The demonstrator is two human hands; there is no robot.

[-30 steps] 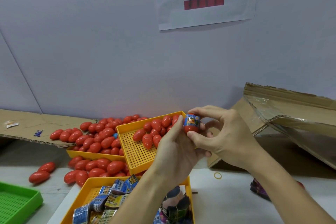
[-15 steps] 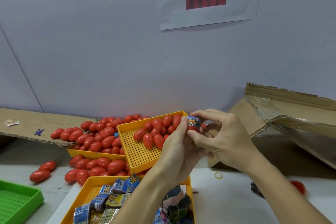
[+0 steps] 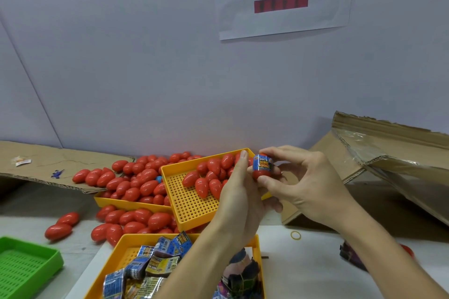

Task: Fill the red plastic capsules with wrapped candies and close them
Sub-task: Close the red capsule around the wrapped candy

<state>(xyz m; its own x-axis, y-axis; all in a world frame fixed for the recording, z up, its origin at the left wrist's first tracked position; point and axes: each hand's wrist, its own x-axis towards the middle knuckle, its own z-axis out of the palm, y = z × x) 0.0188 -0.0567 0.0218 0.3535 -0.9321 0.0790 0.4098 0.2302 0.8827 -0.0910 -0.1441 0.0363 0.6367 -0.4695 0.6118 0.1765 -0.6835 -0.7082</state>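
Held up between both hands, over the far right corner of the raised yellow tray (image 3: 184,204): one red capsule half (image 3: 259,173) with a blue wrapped candy (image 3: 262,163) sticking out of its top. Pinched by the right hand (image 3: 301,184), thumb below on the red part, fingers curled over the top of the candy. Steadied by the left hand (image 3: 239,198), its fingers mostly straight and pressed against the side of the capsule; hard to tell if any finger curled round it. Looked like the filling step, with the candy only partly in and no cap on yet. Next, most likely: a push to seat the candy all the way down, then a second red half to snap on top. No loose cap plainly seen, so probably a reach needed for one. Close below and to the left, the raised tray's rim and its pile of shut red capsules (image 3: 209,177), easy to bump. More red capsules heaped in a second yellow tray (image 3: 128,204) and spilled on the table (image 3: 311,262). Nearest the body, a third yellow tray (image 3: 121,247) with more wrapped candies (image 3: 155,260). Green tray (image 3: 26,264) at far left. Cardboard box (image 3: 388,158) at right, near the right wrist. Most open room: the bare white table under the right arm.
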